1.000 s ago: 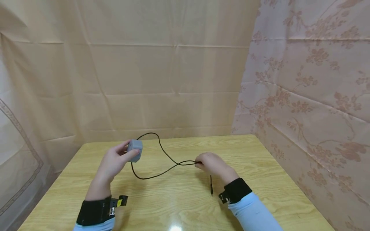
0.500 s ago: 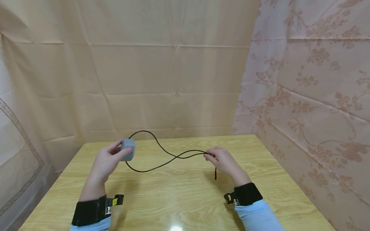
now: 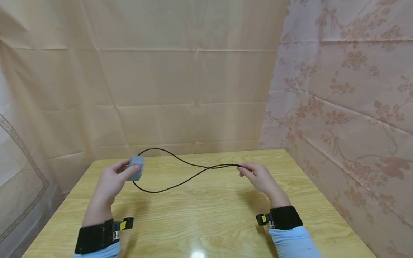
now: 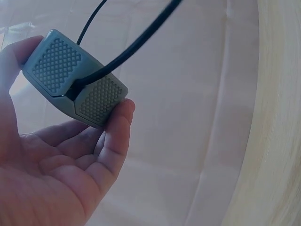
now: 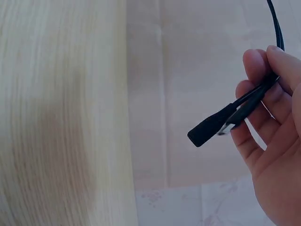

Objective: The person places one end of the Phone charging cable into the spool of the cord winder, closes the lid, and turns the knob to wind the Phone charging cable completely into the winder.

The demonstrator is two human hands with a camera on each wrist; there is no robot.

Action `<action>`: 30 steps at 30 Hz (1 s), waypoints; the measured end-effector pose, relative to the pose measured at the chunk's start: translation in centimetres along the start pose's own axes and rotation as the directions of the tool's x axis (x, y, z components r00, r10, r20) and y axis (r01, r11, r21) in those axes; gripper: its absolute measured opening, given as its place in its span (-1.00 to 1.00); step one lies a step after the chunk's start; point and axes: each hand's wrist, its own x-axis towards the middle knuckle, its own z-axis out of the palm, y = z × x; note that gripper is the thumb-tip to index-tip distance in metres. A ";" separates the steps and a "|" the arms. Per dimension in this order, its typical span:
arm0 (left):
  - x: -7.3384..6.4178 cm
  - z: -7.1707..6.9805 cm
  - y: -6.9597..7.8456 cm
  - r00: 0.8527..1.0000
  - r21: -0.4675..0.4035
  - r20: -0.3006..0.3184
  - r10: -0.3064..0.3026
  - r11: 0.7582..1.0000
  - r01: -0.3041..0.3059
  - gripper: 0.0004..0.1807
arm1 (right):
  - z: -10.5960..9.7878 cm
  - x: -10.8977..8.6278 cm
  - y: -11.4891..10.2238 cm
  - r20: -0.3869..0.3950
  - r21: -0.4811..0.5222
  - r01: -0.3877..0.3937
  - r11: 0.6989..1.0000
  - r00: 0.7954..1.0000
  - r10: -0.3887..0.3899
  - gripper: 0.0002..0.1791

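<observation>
A small grey-blue box with cross-hatched textured faces is held above the table between the thumb and fingers of my left hand. Two strands of thin black cable leave its opposite sides. They bow apart, cross once, then run together to my right hand, whose thumb and fingertips pinch both. In the right wrist view, a thick black connector and a second end with a silvery metal tip stick out past the fingers of that hand. The left palm is turned toward its wrist camera.
A light wood-grain table lies under both hands. A beige curtain hangs behind its far edge, and a pink floral one stands along the right. Each wrist wears a black band with a small camera.
Both hands have moved apart, the left leftward with the box, the right rightward and slightly up. The cable strands are stretched longer, and the dangling connector no longer shows in the head view.
</observation>
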 end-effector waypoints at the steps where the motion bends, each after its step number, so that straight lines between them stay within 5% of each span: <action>1: -0.1 -0.1 0.0 1.000 -0.003 -0.001 -0.007 1.000 0.007 -0.04 | -0.2 -0.1 0.0 0.000 0.009 -0.004 1.000 1.000 0.004 -0.79; 22: 0.2 -1.1 -1.1 0.995 -0.146 -0.090 -0.052 0.989 0.039 -0.03 | -3.7 -1.7 1.8 -0.027 0.109 -0.095 0.990 0.995 0.099 -0.71; 30: 0.3 -1.1 -1.4 0.993 -0.147 -0.100 -0.066 0.988 0.051 -0.03 | -4.4 -2.0 2.2 -0.030 0.105 -0.064 0.992 0.997 0.067 -0.75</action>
